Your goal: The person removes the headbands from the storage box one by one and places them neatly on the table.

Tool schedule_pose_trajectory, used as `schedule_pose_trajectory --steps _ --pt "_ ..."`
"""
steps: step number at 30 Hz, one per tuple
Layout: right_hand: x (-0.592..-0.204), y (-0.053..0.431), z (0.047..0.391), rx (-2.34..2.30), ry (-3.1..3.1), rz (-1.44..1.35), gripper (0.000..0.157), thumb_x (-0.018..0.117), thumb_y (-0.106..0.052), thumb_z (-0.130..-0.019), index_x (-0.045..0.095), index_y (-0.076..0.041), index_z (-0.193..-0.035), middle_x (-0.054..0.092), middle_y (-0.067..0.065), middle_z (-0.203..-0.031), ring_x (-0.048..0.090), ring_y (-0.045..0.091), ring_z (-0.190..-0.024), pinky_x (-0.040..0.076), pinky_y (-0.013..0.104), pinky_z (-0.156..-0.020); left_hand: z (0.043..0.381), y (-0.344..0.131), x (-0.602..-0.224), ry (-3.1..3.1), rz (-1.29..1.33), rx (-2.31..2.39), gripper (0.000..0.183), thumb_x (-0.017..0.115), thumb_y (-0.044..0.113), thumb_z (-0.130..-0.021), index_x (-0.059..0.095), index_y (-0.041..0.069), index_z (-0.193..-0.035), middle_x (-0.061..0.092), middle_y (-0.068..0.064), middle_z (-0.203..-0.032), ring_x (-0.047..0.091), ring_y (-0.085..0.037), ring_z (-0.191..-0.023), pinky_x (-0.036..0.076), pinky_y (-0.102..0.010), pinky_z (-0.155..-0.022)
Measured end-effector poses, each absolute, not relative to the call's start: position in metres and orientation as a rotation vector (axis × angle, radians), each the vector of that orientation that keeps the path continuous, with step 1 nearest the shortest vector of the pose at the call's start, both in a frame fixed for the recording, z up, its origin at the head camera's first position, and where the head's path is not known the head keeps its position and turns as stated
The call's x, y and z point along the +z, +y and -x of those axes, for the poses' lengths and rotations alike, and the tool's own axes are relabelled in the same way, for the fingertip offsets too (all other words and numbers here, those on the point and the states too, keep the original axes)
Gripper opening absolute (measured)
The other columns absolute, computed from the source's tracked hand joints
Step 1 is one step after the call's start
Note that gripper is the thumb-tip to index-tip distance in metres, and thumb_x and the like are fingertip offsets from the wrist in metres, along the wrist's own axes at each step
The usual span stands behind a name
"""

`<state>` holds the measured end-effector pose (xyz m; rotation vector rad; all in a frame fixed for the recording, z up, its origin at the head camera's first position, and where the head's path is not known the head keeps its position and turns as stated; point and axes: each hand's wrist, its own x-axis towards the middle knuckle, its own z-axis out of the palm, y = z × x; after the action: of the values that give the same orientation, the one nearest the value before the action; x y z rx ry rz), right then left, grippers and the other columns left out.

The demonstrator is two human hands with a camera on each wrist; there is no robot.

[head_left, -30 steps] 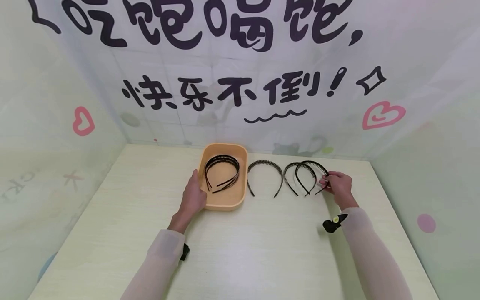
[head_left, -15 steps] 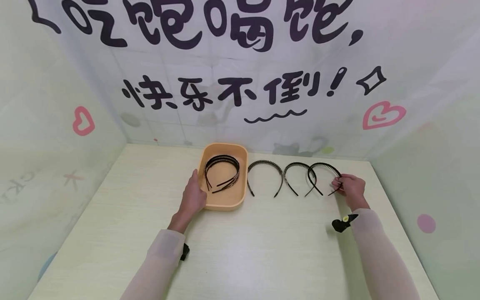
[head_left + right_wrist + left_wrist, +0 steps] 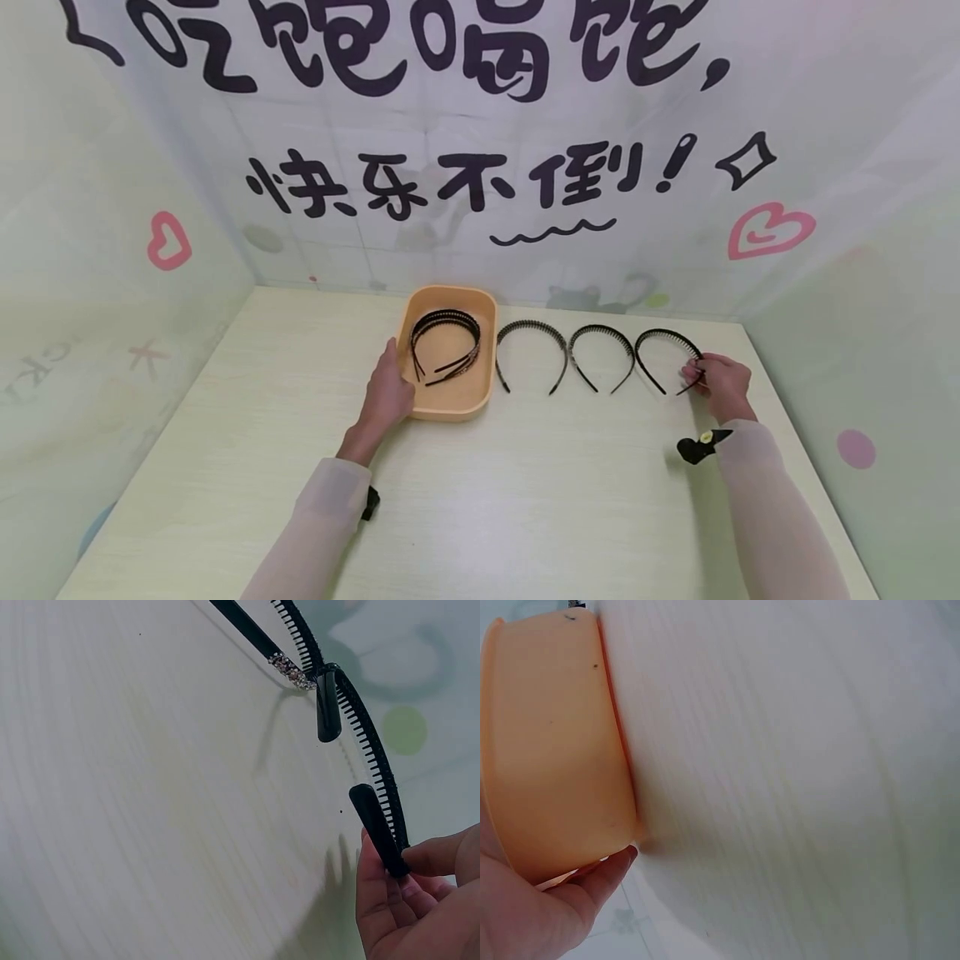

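At the right end of a row of headbands, my right hand (image 3: 726, 385) pinches a black toothed headband (image 3: 666, 332) by its right side. In the right wrist view, the thumb and fingers close on that headband (image 3: 377, 761) beside one of its flat ends. Left of it sit a second headband (image 3: 602, 328) with glittery bits and a third headband (image 3: 531, 323), nearest the tray. My left hand (image 3: 388, 387) grips the left side of an orange plastic tray (image 3: 450, 402), its fingers at the outer wall in the left wrist view. Several dark headbands (image 3: 444, 317) lie overlapped inside the tray.
A pale wood-grain table (image 3: 510, 500) carries everything. Close behind the tray and headbands rises a printed white backdrop (image 3: 420, 250), with more printed sheeting at both sides.
My right hand has moved right with its headband, which earlier overlapped the middle one and now stands beside it. The left hand and tray stay in place.
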<state>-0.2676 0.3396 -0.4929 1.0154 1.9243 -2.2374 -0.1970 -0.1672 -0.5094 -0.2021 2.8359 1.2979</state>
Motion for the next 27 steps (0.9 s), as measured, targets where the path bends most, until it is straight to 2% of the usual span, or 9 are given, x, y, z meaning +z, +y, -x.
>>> schedule_pose_trajectory --steps 7,14,27 --pt "-0.4946 0.3471 0.2664 -2.253 1.918 -1.038 0.022 0.051 0.006 -0.094 0.053 -0.002 -0.114 0.067 -0.001 -0.063 0.068 0.011 -0.056 0.058 0.026 -0.057 0.1973 -0.1674 -0.5100 2.847 0.196 1.284 0.078 0.039 -0.009 -0.089 0.002 -0.003 -0.157 0.022 -0.031 -0.157 0.029 -0.045 -0.142 0.030 -0.056 -0.114" --pt "-0.4967 0.3494 0.2657 -2.197 1.972 -1.023 0.017 0.050 0.000 -0.097 0.054 -0.004 -0.113 0.067 -0.004 -0.063 0.068 0.009 -0.056 0.057 0.024 -0.056 0.1974 -0.1674 -0.5090 2.848 0.197 1.285 0.078 0.040 -0.009 -0.088 0.004 -0.004 -0.157 0.023 -0.032 -0.157 0.029 -0.046 -0.143 0.030 -0.056 -0.115" --pt "-0.4946 0.3508 0.2710 -1.984 2.189 -0.924 0.042 0.049 -0.006 -0.098 0.048 0.006 -0.138 0.063 -0.008 -0.068 0.063 0.005 -0.063 0.055 0.023 -0.060 0.1980 -0.1668 -0.5072 2.845 0.212 1.268 0.077 0.039 -0.009 -0.089 0.004 -0.003 -0.157 0.023 -0.032 -0.157 0.029 -0.046 -0.142 0.030 -0.056 -0.114"
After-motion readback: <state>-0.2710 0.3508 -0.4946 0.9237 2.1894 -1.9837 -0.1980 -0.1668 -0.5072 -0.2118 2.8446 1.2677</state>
